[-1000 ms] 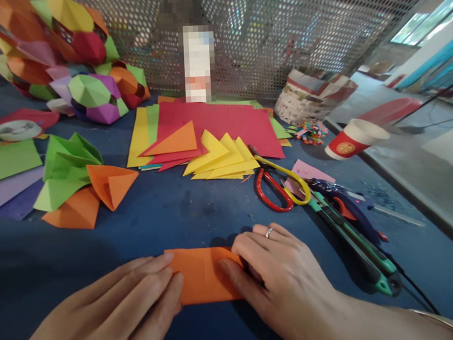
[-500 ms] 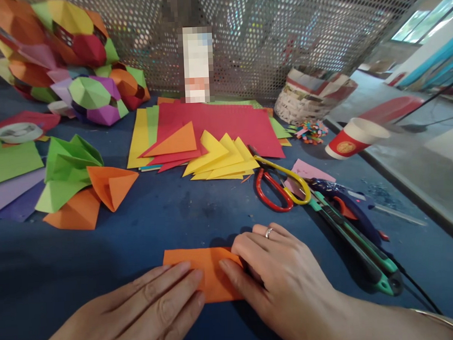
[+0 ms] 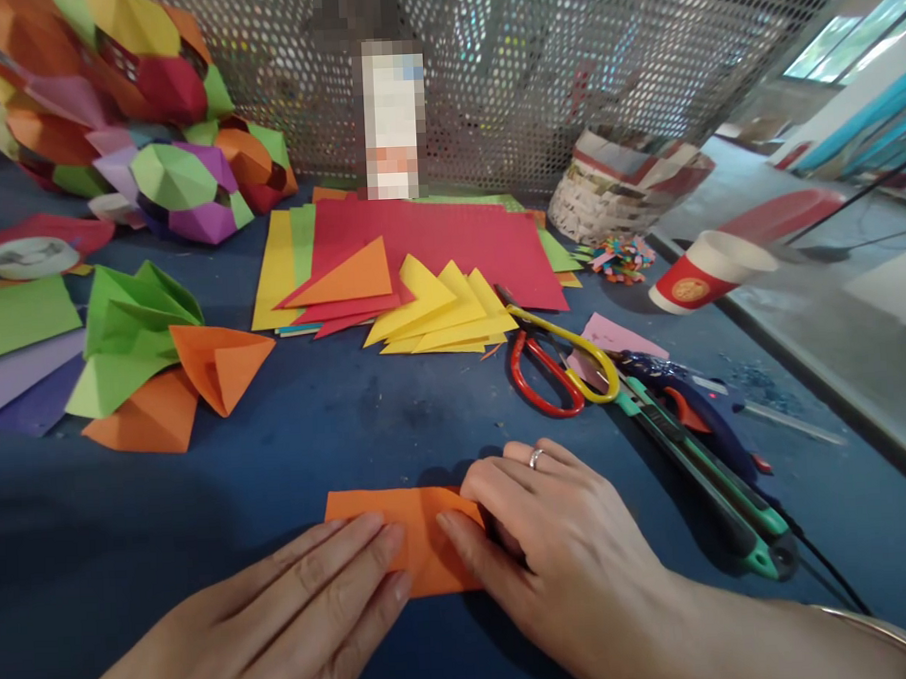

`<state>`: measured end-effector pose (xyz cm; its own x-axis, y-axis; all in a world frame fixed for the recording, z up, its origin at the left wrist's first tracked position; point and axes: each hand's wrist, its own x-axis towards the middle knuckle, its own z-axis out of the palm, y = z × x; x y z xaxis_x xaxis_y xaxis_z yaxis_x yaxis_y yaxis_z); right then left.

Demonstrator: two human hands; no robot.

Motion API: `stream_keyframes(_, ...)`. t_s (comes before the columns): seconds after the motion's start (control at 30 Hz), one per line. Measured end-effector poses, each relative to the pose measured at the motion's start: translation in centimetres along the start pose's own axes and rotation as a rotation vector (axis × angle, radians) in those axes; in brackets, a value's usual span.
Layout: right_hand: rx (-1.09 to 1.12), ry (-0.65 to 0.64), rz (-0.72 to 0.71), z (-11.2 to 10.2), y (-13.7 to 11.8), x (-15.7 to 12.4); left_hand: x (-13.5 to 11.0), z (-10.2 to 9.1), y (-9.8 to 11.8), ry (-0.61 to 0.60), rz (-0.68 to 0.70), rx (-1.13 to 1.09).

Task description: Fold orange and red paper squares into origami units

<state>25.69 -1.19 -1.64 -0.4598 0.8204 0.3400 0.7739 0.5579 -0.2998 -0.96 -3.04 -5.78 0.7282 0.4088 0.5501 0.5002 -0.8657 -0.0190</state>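
A folded strip of orange paper (image 3: 426,549) lies on the blue table in front of me, its long edges running left to right. My left hand (image 3: 285,612) rests flat across its left part, fingers stretched out side by side. At the right end, my right hand (image 3: 571,540) pinches the paper, thumb on top and the other fingers curled; that end is hidden under the hand. Further off to the left are folded orange pieces (image 3: 224,364) and a folded green piece (image 3: 133,328).
Red scissors with one yellow handle (image 3: 549,375), a green box cutter (image 3: 703,469) and a glue gun (image 3: 715,413) lie right. Yellow folded papers (image 3: 441,310) and red sheets (image 3: 448,230) lie ahead. A paper cup (image 3: 705,273) stands near the right edge; paper balls (image 3: 183,186) sit back left.
The whole view has shifted slightly, with everything a little higher in the picture. Both hands keep nearly the same places on the orange paper.
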Motion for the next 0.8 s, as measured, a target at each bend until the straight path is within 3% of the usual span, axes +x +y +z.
stream_keyframes(0.27, 0.053, 0.024, 0.069, -0.2, -0.7, -0.2, 0.5, -0.5, -0.5, -0.008, 0.049, 0.007)
stream_keyframes(0.67, 0.202, -0.173, 0.225, -0.7, -1.2, 0.0, -0.5, -0.5, -0.8, -0.105, 0.199, 0.005)
stream_keyframes(0.8, 0.313, -0.309, 0.250, -1.7, -0.3, 0.9, -0.4, -1.2, -0.9, -0.117, 0.154, -0.032)
